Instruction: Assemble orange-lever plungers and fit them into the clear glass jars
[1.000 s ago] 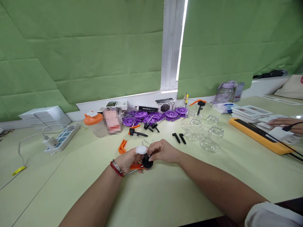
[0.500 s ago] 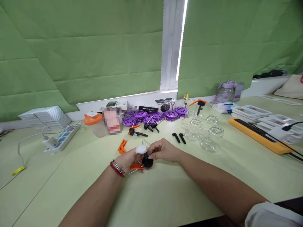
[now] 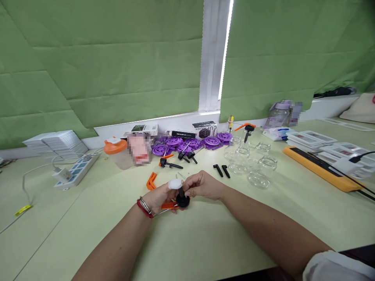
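At a pale green table, a person is working a small black pump head between both hands, just above the tabletop and near its front middle. The left hand, with a red band and bracelets at the wrist and a white wrap on one fingertip, is closing its fingers around the part from the left and below, where an orange lever and a thin tube are sticking out toward the wrist. The right hand is coming in from the right, its fingers pinching the narrow black stem that is rising from the round collar. The stem's long axis is standing nearly upright, the collar facing down and toward the camera, so both hands are touching the part, the right one holding it from above. Behind them are lying loose black nozzles, more pump heads, a cluster of clear glass jars, purple discs and an orange-lidded cup. A dark box by the window is reading "CUP HOLDER"; the print on the neighbouring black strip is too small to make out.
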A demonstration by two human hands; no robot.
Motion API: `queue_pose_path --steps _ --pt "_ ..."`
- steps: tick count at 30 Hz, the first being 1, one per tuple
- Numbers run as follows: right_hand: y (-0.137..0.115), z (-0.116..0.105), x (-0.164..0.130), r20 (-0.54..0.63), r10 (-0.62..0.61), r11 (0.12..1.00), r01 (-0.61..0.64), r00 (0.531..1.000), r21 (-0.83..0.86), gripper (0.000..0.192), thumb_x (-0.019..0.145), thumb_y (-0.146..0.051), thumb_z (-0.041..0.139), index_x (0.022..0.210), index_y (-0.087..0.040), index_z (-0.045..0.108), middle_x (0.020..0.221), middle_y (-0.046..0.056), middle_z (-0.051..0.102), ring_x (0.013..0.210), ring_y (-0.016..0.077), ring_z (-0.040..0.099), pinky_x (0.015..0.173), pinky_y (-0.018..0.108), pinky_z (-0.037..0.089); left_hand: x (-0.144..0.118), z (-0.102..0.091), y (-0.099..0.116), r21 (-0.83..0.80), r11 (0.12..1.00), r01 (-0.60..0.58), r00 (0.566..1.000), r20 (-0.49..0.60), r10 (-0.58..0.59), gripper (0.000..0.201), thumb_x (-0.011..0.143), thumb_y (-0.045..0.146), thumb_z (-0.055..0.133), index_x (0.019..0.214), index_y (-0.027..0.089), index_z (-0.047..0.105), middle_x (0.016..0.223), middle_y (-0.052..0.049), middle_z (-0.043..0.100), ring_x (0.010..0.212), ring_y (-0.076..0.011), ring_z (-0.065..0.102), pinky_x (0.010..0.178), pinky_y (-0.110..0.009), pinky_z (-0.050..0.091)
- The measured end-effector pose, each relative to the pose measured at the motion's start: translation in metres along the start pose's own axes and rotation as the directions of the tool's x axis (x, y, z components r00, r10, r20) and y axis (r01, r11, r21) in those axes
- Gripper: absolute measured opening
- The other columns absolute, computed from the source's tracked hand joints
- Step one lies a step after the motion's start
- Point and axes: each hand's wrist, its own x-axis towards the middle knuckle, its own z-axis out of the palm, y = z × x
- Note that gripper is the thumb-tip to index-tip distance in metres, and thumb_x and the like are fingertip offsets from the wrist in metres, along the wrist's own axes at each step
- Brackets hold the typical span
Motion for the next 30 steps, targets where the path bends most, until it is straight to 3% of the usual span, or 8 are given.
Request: queue_pose_path --steps 12,16,19,21,23,25,28,30 --pt "-0.001 0.007 0.000 -0.035 -0.006 0.999 0.008 0.999 0.035 0.025 0.060 -0.028 0.078 0.075 -0.011 0.069 0.070 0.002 0.063 0.059 0.0083 0.051 0.057 0.023 0.041 -0.003 -0.001 -0.004 -0.037 0.999 -0.025 1.000 0.014 0.025 0.050 0.070 0.059 0.052 0.097 0.017 0.056 0.084 -0.007 0.062 0.065 -0.0180 0.059 0.045 -0.023 0.042" --pt "-0.002 0.013 0.000 -0.097 0.005 0.999 -0.001 0.995 0.040 0.032 0.058 -0.031 0.079 0.080 -0.011 0.067 0.067 0.000 0.061 0.057 0.0080 0.050 0.055 0.022 0.041 -0.005 0.001 -0.004 -0.038 0.998 -0.054 0.998 0.020 0.055 0.056 0.067 0.062 0.054 0.099 0.017 0.056 0.083 -0.007 0.060 0.064 -0.0174 0.058 0.046 -0.023 0.042" --pt "-0.006 0.013 -0.001 -0.188 -0.045 0.998 0.051 0.981 0.025 0.032 0.062 -0.036 0.078 0.078 -0.013 0.062 0.058 -0.004 0.055 0.049 0.0058 0.044 0.047 0.020 0.034 -0.011 0.008 0.002 -0.064 0.988 -0.142 0.990 -0.003 0.142 0.063 0.067 0.065 0.051 0.108 0.017 0.052 0.090 -0.010 0.060 0.068 -0.0192 0.059 0.050 -0.025 0.042" --pt "-0.010 0.012 -0.002 -0.224 -0.087 0.995 0.094 0.971 0.022 0.030 0.069 -0.040 0.072 0.072 -0.014 0.059 0.050 -0.006 0.049 0.044 0.0047 0.037 0.043 0.019 0.027 -0.016 0.014 0.006 -0.038 0.959 -0.282 0.959 -0.043 0.280 0.066 0.069 0.068 0.047 0.112 0.017 0.050 0.098 -0.012 0.059 0.078 -0.0223 0.060 0.057 -0.029 0.044" --pt "-0.015 0.011 -0.005 -0.215 -0.113 0.991 0.125 0.970 0.042 0.035 0.076 -0.045 0.065 0.066 -0.013 0.058 0.047 -0.005 0.047 0.042 0.0046 0.036 0.042 0.020 0.025 -0.020 0.021 0.008 0.130 0.881 -0.454 0.875 -0.118 0.469 0.065 0.071 0.066 0.048 0.116 0.018 0.048 0.108 -0.013 0.055 0.091 -0.0250 0.056 0.070 -0.033 0.046" --pt "-0.018 0.011 -0.007 -0.160 -0.106 0.990 0.119 0.981 0.070 0.040 0.079 -0.050 0.059 0.066 -0.012 0.061 0.050 -0.002 0.051 0.041 0.0054 0.038 0.042 0.021 0.025 -0.021 0.027 0.005 0.440 0.712 -0.547 0.725 -0.177 0.666 0.069 0.068 0.057 0.061 0.123 0.020 0.042 0.122 -0.013 0.047 0.109 -0.0287 0.048 0.088 -0.040 0.041" --pt "-0.019 0.014 -0.010 -0.044 -0.061 0.997 0.063 0.997 0.045 0.043 0.078 -0.053 0.059 0.071 -0.011 0.065 0.053 0.000 0.056 0.041 0.0066 0.042 0.042 0.022 0.029 -0.016 0.032 -0.004 0.833 0.363 -0.417 0.490 -0.130 0.862 0.095 0.054 0.043 0.077 0.133 0.022 0.029 0.139 -0.016 0.028 0.129 -0.0364 0.027 0.105 -0.049 0.024" --pt "-0.019 0.018 -0.010 -0.010 -0.027 1.000 0.027 1.000 0.002 0.041 0.075 -0.051 0.063 0.071 -0.011 0.064 0.055 0.000 0.057 0.042 0.0062 0.041 0.043 0.022 0.030 -0.009 0.031 -0.010 0.933 0.180 -0.313 0.385 -0.049 0.922 0.104 0.052 0.041 0.078 0.136 0.023 0.021 0.142 -0.017 0.020 0.134 -0.0386 0.018 0.107 -0.052 0.020"
